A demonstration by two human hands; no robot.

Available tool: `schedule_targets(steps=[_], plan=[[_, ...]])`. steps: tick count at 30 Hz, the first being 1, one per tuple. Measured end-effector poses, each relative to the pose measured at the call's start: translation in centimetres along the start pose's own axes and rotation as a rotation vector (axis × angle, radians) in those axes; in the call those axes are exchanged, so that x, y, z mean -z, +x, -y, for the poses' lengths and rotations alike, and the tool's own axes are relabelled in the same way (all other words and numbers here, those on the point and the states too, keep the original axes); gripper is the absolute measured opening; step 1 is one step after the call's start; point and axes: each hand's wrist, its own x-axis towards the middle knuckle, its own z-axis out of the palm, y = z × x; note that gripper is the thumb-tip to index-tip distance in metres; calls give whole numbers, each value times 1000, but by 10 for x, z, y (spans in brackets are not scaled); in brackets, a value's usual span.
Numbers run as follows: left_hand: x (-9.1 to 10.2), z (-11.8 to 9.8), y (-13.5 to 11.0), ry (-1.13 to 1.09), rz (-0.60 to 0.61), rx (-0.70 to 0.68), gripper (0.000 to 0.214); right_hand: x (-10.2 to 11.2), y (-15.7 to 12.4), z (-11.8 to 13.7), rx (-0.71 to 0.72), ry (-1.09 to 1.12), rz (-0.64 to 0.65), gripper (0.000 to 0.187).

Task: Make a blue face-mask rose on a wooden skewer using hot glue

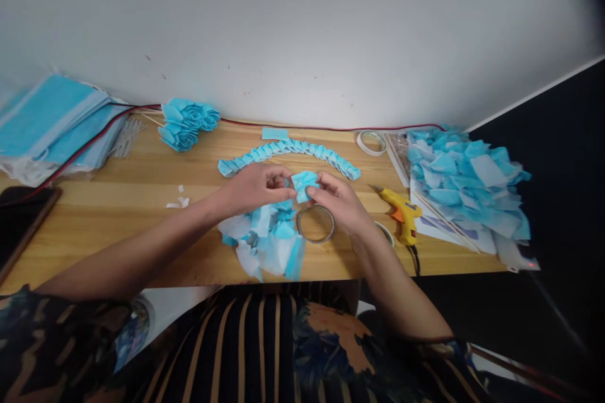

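A small folded piece of light blue mask fabric (pixel 303 184) is held up between my two hands over the middle of the table. The fingers of my right hand (pixel 341 203) pinch its right side, the thumb lying across the front. At its left edge, my left hand (pixel 258 190) is closed with thumb and fingertips against the fabric. Right below stands a roll of tape (pixel 299 231), and left of that lies a loose heap of blue and white fabric pieces (pixel 267 240). Behind my hands curves a row of folded blue pieces (pixel 278 148).
A yellow glue gun (pixel 401 213) lies on the right, beside a large pile of blue pieces (pixel 467 182). Another tape roll (pixel 371 143) is at the back. Blue fabric flowers (pixel 186 123), stacked masks (pixel 57 116) and a phone (pixel 23 220) are on the left.
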Motion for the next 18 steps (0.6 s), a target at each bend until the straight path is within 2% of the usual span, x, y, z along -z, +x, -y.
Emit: schedule_targets(steps=[3,6,10,12,18], plan=[[-1,-5,3,-48,-16,25,26,0,5,2,17,-42,10,23],[1,-2,6,-88,-82,66,26,4,9,2,49,-29,8,20],[7,2,8,-200,-161,93,29,13,13,4,40,89,-93,44],[11,3,9,-211,-183,98,31,15,15,7,56,95,-111,47],[13,6,7,-205,-192,87,34,3,26,22,165,61,-4,48]])
